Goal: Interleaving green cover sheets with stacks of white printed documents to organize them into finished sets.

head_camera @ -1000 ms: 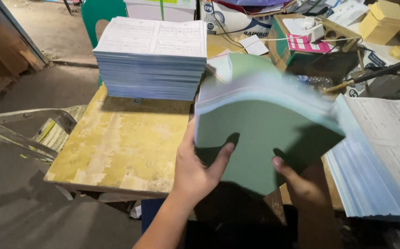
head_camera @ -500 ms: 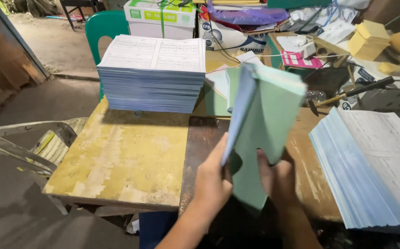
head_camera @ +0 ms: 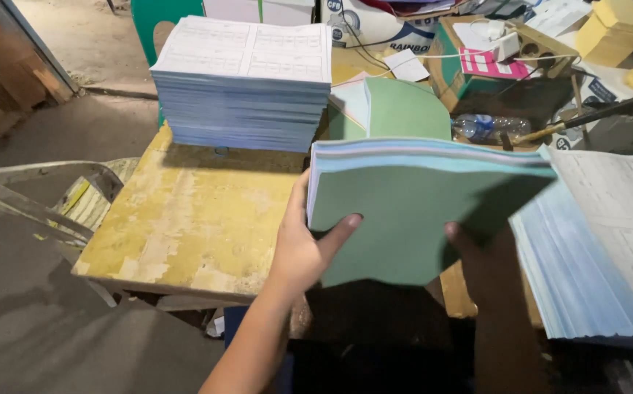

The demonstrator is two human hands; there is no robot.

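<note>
Both my hands hold one thick bundle of paper sheets with a green bottom sheet (head_camera: 411, 204), raised above the table with its pale blue and pink edges facing me. My left hand (head_camera: 305, 244) grips the bundle's lower left corner, thumb pressed on the green face. My right hand (head_camera: 480, 255) supports it from underneath at the lower right, in shadow. Behind the bundle a loose green sheet (head_camera: 404, 109) curls up on the table.
A tall stack of printed forms (head_camera: 247, 80) stands at the back of the worn yellow table (head_camera: 185, 219). Another fanned stack of forms (head_camera: 608, 241) lies at the right. Boxes, a plastic bottle (head_camera: 488, 128), cables and a yellow block crowd the far side. A metal chair frame (head_camera: 39, 197) stands left.
The bundle stood on edge half a second ago; now it lies flatter, green face toward me, held wider between both hands. The view has tilted down slightly.
</note>
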